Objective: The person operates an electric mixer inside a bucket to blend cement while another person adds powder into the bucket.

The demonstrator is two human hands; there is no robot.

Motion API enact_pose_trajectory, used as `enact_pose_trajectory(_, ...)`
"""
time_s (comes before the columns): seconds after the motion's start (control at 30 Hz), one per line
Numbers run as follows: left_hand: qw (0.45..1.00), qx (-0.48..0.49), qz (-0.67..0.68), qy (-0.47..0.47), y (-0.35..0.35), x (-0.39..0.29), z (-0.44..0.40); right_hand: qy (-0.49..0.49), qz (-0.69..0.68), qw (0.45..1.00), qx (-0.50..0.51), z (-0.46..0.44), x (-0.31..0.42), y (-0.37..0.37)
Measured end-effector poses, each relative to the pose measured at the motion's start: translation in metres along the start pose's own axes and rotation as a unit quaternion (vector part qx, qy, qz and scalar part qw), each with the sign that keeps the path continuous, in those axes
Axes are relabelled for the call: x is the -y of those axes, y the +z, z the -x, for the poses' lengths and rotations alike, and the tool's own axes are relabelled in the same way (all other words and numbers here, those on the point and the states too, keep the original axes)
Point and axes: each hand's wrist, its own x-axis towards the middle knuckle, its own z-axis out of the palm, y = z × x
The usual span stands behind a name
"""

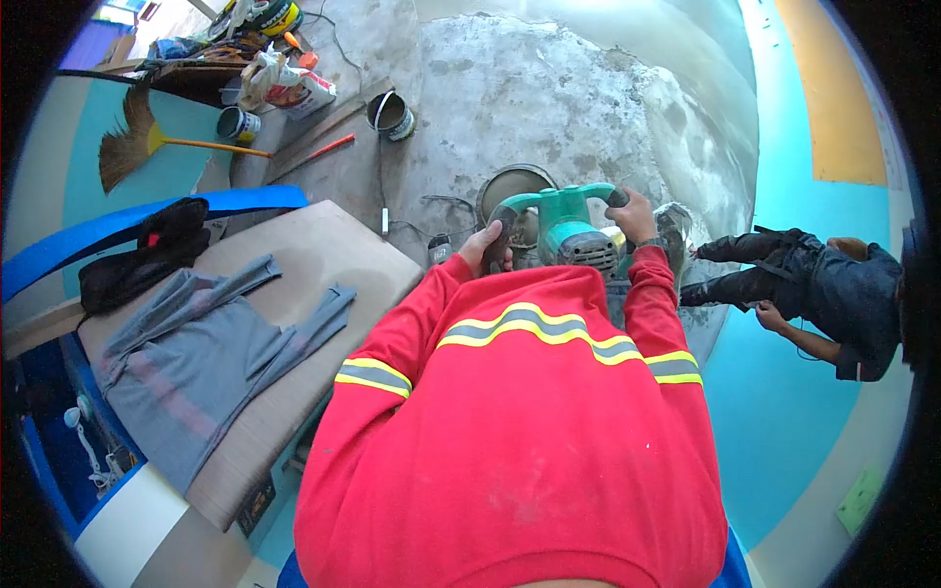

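A green power mixer (567, 223) with two looped side handles is held in front of my red shirt. My left hand (483, 245) is wrapped round its left black grip. On the other side my right hand (634, 217) grips the right handle. Just beyond the mixer stands a round bucket (510, 188) with grey material inside; the mixer body hides its near side and the tool's lower end. A cable runs on the floor left of the bucket, near a small dark box (439, 248).
A person (814, 284) in dark clothes stands at the right. At the left, a board (333, 250) bears a grey shirt (211, 343) and a black bag (137, 257). A small pail (392, 118), a broom (137, 140) and a red tool (331, 148) lie farther off.
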Motion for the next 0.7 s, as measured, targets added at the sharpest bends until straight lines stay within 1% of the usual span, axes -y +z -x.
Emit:
enact_pose_trajectory(0.1, 0.999, -0.022, -0.031, 0.034, 0.011, 0.001, 0.005, -0.005, 0.021, 1.0, -0.018, -0.002, -0.009, 0.003)
enact_pose_trajectory(0.2, 0.998, -0.034, -0.041, 0.039, 0.012, 0.003, 0.005, -0.002, 0.046, 0.999, -0.005, -0.003, -0.013, 0.004)
enact_pose_trajectory(0.3, 0.998, -0.018, -0.037, 0.037, 0.006, 0.006, -0.001, 0.016, 0.038, 0.999, 0.018, -0.001, -0.005, 0.0)
enact_pose_trajectory(0.5, 0.994, -0.054, -0.084, 0.05, 0.011, 0.002, 0.001, 0.013, 0.05, 0.999, 0.005, -0.001, -0.004, 0.0)
enact_pose_trajectory(0.6, 0.994, -0.043, -0.084, 0.052, 0.002, 0.005, -0.003, 0.01, 0.042, 0.999, 0.003, 0.001, 0.005, -0.001)
enact_pose_trajectory(0.7, 0.993, -0.066, -0.074, 0.057, 0.012, 0.004, 0.006, 0.02, 0.044, 0.999, 0.022, 0.0, 0.011, -0.003)
